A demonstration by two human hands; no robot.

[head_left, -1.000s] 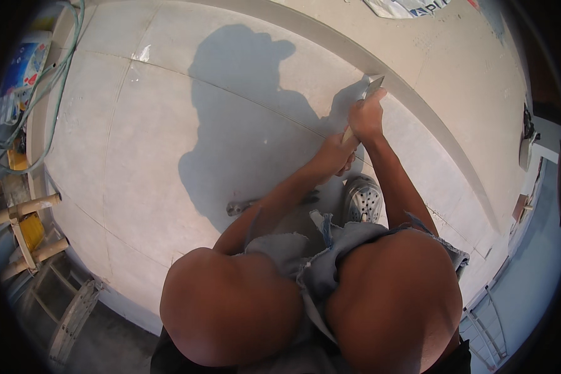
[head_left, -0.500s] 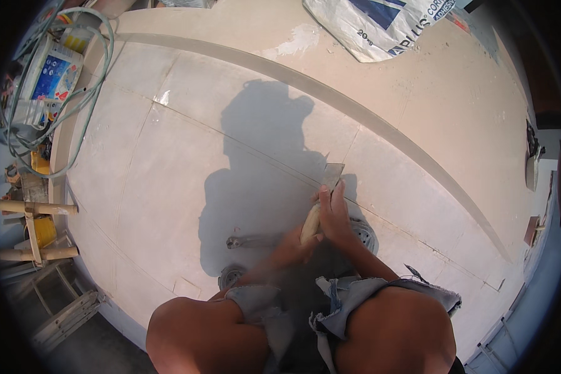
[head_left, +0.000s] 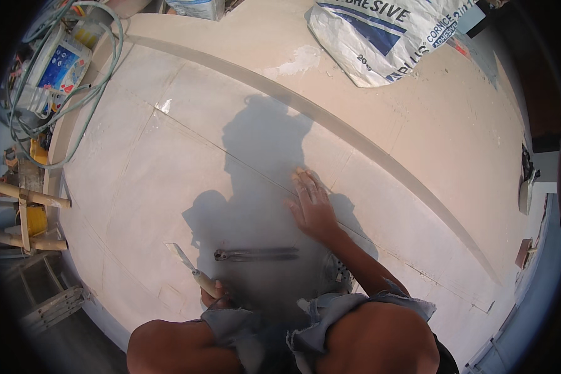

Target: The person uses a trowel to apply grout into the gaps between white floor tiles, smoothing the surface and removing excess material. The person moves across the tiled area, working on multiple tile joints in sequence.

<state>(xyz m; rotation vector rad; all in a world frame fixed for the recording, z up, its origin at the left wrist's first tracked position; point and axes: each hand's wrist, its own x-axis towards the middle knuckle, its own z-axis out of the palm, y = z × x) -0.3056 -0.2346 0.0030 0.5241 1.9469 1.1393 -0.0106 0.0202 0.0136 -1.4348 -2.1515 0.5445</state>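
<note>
Low by my left knee, my left hand point(head_left: 215, 295) is closed around the pale handle of a scraper point(head_left: 204, 283); its flat blade points up and to the left over the surface. My right hand point(head_left: 313, 202) reaches forward, palm down, fingers stretched and thumb apart. Its pale-smeared fingertips lie at a thin seam on the large off-white panel surface point(head_left: 131, 206). Whether a small thing sits under those fingertips, I cannot tell. My shadow covers the middle of the panel.
A raised curved edge point(head_left: 380, 149) crosses the panel. Beyond it lies a white printed bag point(head_left: 380, 43). At left are a coiled green hose point(head_left: 96, 93), a white tub point(head_left: 62, 65), bamboo poles point(head_left: 40, 194) and a ladder point(head_left: 53, 308). A dark metal bar point(head_left: 255, 254) lies before me.
My hands, together at the scraper before, are now apart. The left has drawn back to the lower left with the scraper; the right has let go and moved forward, fingers spread on the panel.
</note>
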